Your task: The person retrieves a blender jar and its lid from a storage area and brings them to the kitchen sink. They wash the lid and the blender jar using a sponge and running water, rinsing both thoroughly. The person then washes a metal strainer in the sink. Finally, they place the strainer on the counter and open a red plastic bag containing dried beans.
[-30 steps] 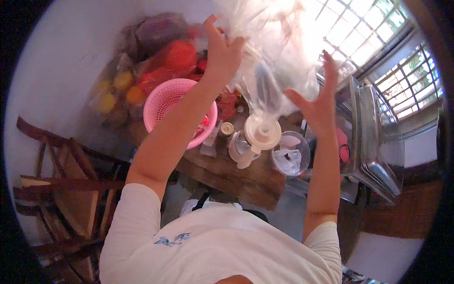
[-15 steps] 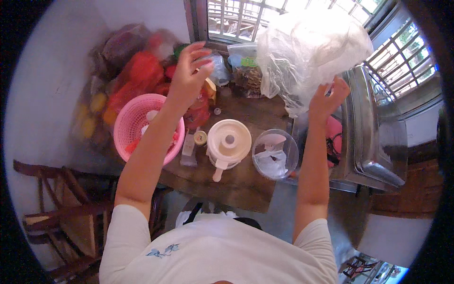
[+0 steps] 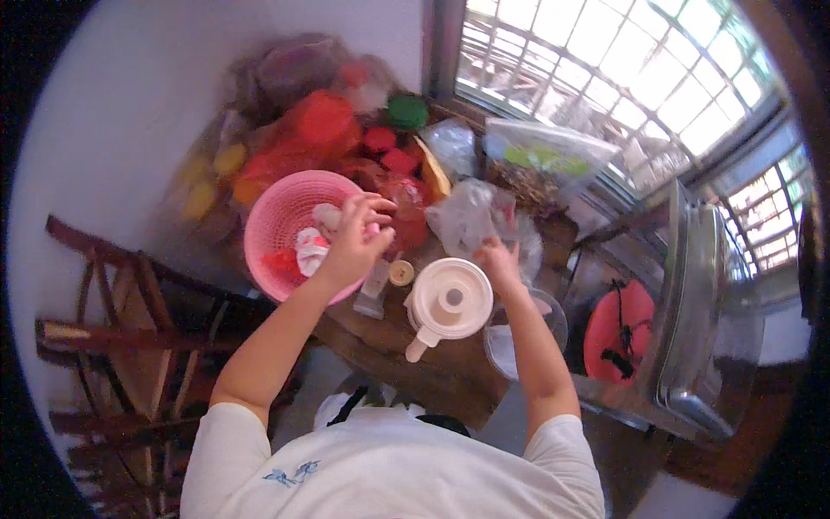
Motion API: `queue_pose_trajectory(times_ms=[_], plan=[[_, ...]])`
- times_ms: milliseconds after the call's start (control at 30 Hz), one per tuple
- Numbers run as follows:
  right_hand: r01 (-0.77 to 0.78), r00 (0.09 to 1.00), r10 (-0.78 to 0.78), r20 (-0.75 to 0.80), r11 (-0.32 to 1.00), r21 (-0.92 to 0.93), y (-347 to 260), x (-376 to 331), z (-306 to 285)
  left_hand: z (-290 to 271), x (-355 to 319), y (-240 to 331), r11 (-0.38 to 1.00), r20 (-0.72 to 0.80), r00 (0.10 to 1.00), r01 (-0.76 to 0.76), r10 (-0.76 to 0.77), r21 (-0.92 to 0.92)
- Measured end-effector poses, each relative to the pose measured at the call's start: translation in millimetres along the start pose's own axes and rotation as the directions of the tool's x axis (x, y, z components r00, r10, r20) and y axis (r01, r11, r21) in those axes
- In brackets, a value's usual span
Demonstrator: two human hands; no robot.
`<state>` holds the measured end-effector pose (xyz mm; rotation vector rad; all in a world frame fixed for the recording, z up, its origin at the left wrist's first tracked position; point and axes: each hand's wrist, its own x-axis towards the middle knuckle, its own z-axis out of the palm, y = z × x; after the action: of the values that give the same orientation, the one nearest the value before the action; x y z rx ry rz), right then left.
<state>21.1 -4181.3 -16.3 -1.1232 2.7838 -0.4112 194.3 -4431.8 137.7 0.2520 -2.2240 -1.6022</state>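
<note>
The clear bag [image 3: 462,216] had just come down: half a second earlier a big, pale sheet of plastic hung up before the window [image 3: 588,60], and now it lay crumpled low over the table, just beyond the right hand [image 3: 501,266] and on its left. Both hands had dropped with it and stood nearer each other. That seemed to bring the bag within easy reach of either hand.

The right hand was partly closed, its thumb and bent fingers touching the bag's near edge; blur left it impossible to tell how firmly it gripped. The left hand [image 3: 356,238] was over the right-hand rim of the pink basket [image 3: 259,233], fingers half curled and thumb a little apart; I could not tell whether it pinched anything.

White and red things [image 3: 309,251] lay in the basket, left of that hand. Between the hands and nearer the body stood the lidded jug [image 3: 451,298]; below the right hand, partly behind its forearm, was the clear bowl [image 3: 501,350].
</note>
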Motion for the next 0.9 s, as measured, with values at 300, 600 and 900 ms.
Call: queue_pose_trajectory(times_ms=[300, 600, 900], plan=[[-0.111, 0.990, 0.141, -0.006, 0.807, 0.579, -25, -29, -83, -27, -7, 3, 0.945, 0.209, 0.963, -0.221, 0.172, 0.240], [-0.043, 0.911, 0.160, -0.381, 0.954, 0.298, -171, -113, -149, -41, 27, 1, 0.920, 0.441, 0.822, -0.392, 0.361, -0.023], [-0.507, 0.727, 0.499, -0.471, 0.853, 0.121, -265, -94, -97, -164, 97, -70, 0.888, 0.185, 0.924, -0.376, 0.336, 0.266]])
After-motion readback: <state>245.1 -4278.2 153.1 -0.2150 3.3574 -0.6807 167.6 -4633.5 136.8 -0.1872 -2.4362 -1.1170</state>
